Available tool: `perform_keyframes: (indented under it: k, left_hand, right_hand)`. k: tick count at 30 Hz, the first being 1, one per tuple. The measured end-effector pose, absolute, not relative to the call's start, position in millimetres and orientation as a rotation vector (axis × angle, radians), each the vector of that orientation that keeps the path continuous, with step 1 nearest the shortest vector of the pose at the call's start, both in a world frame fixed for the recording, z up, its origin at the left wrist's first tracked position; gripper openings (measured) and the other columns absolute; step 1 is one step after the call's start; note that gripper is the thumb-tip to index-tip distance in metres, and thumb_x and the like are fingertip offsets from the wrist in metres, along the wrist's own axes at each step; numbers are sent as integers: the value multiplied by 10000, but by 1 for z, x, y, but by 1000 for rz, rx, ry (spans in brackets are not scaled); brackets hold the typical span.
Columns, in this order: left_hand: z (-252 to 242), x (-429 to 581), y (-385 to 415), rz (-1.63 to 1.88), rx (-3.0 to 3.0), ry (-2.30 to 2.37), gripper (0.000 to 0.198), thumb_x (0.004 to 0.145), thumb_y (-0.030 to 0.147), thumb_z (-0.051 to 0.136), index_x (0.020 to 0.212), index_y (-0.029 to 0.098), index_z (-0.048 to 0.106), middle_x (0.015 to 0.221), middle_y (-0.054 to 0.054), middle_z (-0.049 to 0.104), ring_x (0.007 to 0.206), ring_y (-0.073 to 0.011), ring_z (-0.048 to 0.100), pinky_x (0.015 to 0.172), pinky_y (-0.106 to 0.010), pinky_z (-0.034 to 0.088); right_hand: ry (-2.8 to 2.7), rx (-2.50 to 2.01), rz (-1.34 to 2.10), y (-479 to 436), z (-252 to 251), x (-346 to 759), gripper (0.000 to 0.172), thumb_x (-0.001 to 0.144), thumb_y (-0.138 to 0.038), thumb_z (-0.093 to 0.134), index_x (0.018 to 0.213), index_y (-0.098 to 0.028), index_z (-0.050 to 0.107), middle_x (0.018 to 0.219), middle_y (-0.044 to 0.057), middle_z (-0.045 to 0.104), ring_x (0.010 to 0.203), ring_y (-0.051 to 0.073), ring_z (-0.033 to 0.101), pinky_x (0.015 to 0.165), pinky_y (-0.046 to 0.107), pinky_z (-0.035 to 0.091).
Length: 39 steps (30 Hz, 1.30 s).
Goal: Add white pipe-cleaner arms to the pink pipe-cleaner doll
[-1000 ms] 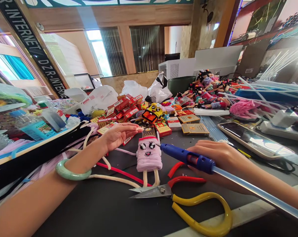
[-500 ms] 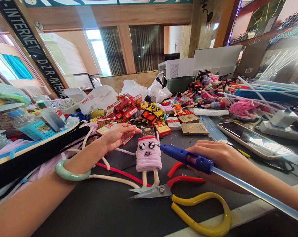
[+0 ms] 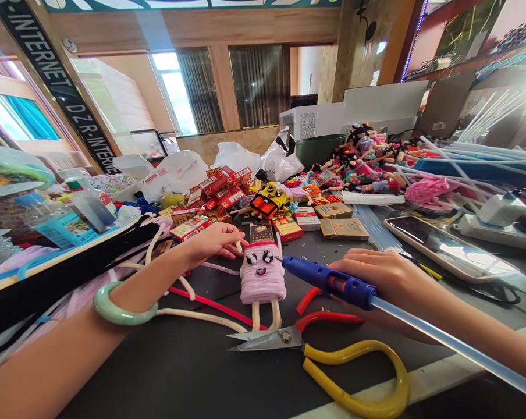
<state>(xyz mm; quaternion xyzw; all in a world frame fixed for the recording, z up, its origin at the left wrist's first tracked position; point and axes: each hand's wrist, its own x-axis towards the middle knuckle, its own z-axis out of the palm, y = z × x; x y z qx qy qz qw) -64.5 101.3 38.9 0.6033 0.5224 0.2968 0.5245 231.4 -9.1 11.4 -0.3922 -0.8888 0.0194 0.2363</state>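
Note:
A blue hot glue gun [image 3: 328, 276] is gripped in my right hand [image 3: 380, 273], a long clear glue stick [image 3: 446, 337] trailing from its back end. Its nozzle points left, at the right edge of a pink fuzzy doll [image 3: 263, 282] with eyes, a smiling mouth and two cream legs; whether they touch I cannot tell. At the doll's upper left is my left hand [image 3: 217, 240], a green bangle on its wrist. Its fingers are bent and pressed together; what they hold, if anything, is unclear. Scissors [image 3: 284, 337] with red and yellow handles lie open below the doll.
Red cigarette packs [image 3: 221, 189] pile up behind the doll, near a yellow fuzzy figure [image 3: 269, 199]. Many small dolls [image 3: 368, 157] heap at back right. A phone [image 3: 446, 247] and power strip [image 3: 485, 227] lie right. Fuzzy stems [image 3: 210, 314] and bottles [image 3: 88, 203] are left.
My left hand's fingers have bent down from a stretched pose, closer to the doll's upper left edge. My right hand and the glue gun stay nearly still.

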Motion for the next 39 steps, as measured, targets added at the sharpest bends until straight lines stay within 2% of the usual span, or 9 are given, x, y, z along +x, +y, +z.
perform_keyframes:
  k: [4,8,13,15,19,21,24,28,39]
  left_hand:
    - [40,-61,96,643,1444,1230,271,674,343,828,704,155,636,639,-24,699,579,-179,681,561,-266,540]
    - [37,-60,93,636,1426,1210,264,727,356,793,725,155,623,680,-15,691,574,-177,675,583,-300,556]
    - [33,-62,99,692,1417,1211,263,932,348,606,778,135,608,658,27,610,537,-106,585,545,-255,516]
    - [33,-64,101,717,1419,1206,267,953,345,580,789,135,605,649,40,582,523,-91,547,529,-238,498]
    - [41,-68,101,712,1441,1165,308,858,376,654,654,150,607,548,23,543,484,-125,538,470,-248,488]
    - [47,-69,99,698,1466,1136,276,799,391,692,677,145,663,550,-9,580,496,-155,567,446,-251,481]
    - [53,-72,98,672,1515,1078,281,731,415,748,761,136,729,746,-97,715,564,-183,619,450,-248,480]
    - [59,-80,97,657,1554,996,342,644,464,814,623,150,680,1068,-163,739,659,-218,661,491,-269,511]
    - [71,-82,87,720,1554,915,445,560,517,880,559,164,611,1258,-158,674,927,-330,690,553,-313,571]
  right_hand:
    - [-2440,-1068,54,-11,13,230,231,907,-248,490,1003,-175,687,843,98,703,715,215,626,627,319,437]
    - [-2440,-1051,56,-10,11,230,243,897,-262,493,1007,-175,691,835,94,698,701,211,618,622,319,440]
    - [-2437,-1045,57,-10,10,232,248,873,-250,513,1025,-174,694,842,97,702,706,216,617,626,322,445]
    - [-2439,-1046,58,-10,11,232,242,875,-250,516,1021,-173,693,842,97,701,707,216,618,626,322,444]
    - [-2439,-1043,54,-10,12,232,243,878,-252,509,1017,-173,691,835,98,699,690,213,611,615,321,439]
    - [-2438,-1043,51,-10,12,232,231,866,-243,519,1003,-181,694,832,97,701,692,212,612,616,318,439]
    - [-2439,-1044,45,-11,12,232,225,866,-250,527,1001,-187,695,822,93,699,690,214,612,607,316,435]
    - [-2443,-1052,36,-12,13,232,237,871,-229,520,1026,-176,691,818,94,693,684,213,608,609,318,436]
    - [-2416,-1030,47,-10,13,233,185,873,-218,543,999,-207,678,821,73,690,691,212,614,606,311,428]
